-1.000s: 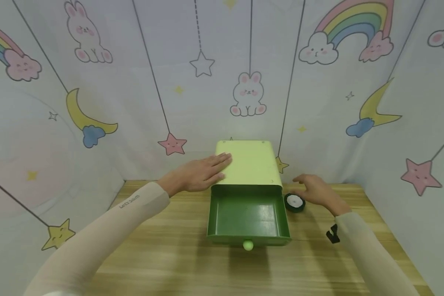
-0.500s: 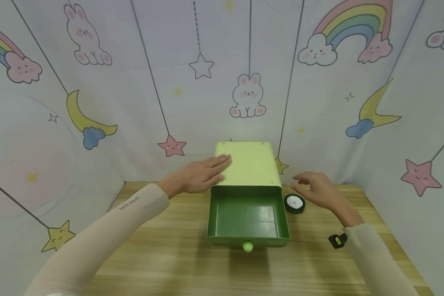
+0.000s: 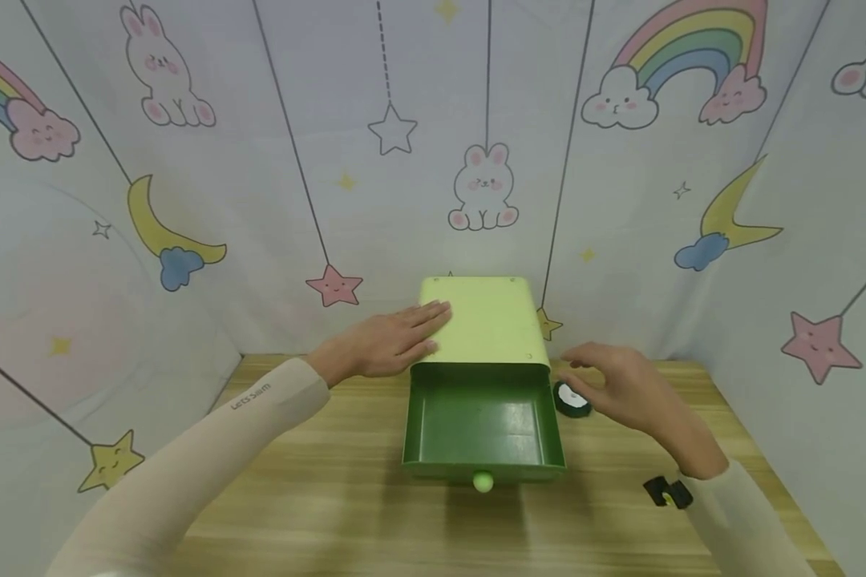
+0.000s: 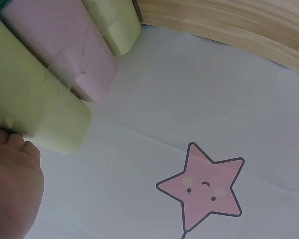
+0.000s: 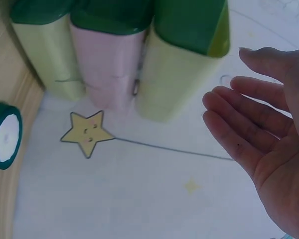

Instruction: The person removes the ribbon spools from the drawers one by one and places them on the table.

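A small stacked drawer cabinet stands against the back cloth, with a pale green top. Its dark green top drawer is pulled out and shows a bare inside and a round light green knob. My left hand lies flat on the left part of the cabinet's top, fingers straight. My right hand hovers right of the cabinet, its fingers loosely bent and holding nothing. Near its thumb, beside the drawer, a dark green roll with a white centre lies on the table; the hand partly covers it in the head view.
The wooden table meets a printed cloth that hangs at the back and both sides. In the right wrist view, the cabinet's pink middle tier sits between two pale green ones. A black strap piece is at my right wrist.
My right hand and forearm have shifted towards me and slightly right, and the hand looks larger. My left hand, the cabinet and its drawer stay put.
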Tool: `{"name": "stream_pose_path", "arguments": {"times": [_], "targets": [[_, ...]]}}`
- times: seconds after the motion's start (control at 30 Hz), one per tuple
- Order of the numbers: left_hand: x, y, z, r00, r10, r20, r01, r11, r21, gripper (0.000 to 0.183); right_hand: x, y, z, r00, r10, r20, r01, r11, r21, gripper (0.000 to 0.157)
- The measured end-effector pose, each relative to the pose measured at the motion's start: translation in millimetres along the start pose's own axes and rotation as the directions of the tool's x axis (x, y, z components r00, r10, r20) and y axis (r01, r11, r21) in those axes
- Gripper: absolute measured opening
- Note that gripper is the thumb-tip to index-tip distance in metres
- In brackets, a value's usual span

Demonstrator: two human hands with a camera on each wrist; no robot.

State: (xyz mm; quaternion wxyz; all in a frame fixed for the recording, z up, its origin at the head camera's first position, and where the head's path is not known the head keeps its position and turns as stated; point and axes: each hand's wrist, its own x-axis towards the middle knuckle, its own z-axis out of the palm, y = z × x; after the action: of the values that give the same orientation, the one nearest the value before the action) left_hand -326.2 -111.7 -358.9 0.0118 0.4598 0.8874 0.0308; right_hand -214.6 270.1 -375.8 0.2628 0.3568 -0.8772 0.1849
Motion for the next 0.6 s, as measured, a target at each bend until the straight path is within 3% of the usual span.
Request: {"name": "stream_pose_path", "arguments": {"times": [0.23, 0.37, 0.5, 0.6], "targets": [[-0.6, -0.3, 1.1, 1.0, -0.003, 0.002, 0.003, 1.0, 0.005, 0.066, 3.4, -28.2, -4.8, 0.991, -0.128, -0.048, 0.128, 0.992, 0.001, 0.03], [-0.2, 0.3, 1.8, 1.0, -0.004, 0.003, 0.004, 1.0, 0.005, 0.066, 4.5, -45.2, -5.2, 0.974, -0.204, -0.097, 0.201, 0.979, -0.036, 0.021], [-0.2, 0.6, 1.9, 1.0, -0.002, -0.003, 0.002, 1.0, 0.005, 0.067, 4.5, -64.1, -3.2, 0.963, -0.246, -0.106, 0.241, 0.969, -0.061, 0.041], [-0.9, 0.4, 1.1, 1.0, 0.003, -0.007, -0.003, 1.0, 0.001, 0.067, 3.9, -78.5, 1.1, 0.957, -0.268, -0.114, 0.264, 0.963, -0.048, 0.043]]}}
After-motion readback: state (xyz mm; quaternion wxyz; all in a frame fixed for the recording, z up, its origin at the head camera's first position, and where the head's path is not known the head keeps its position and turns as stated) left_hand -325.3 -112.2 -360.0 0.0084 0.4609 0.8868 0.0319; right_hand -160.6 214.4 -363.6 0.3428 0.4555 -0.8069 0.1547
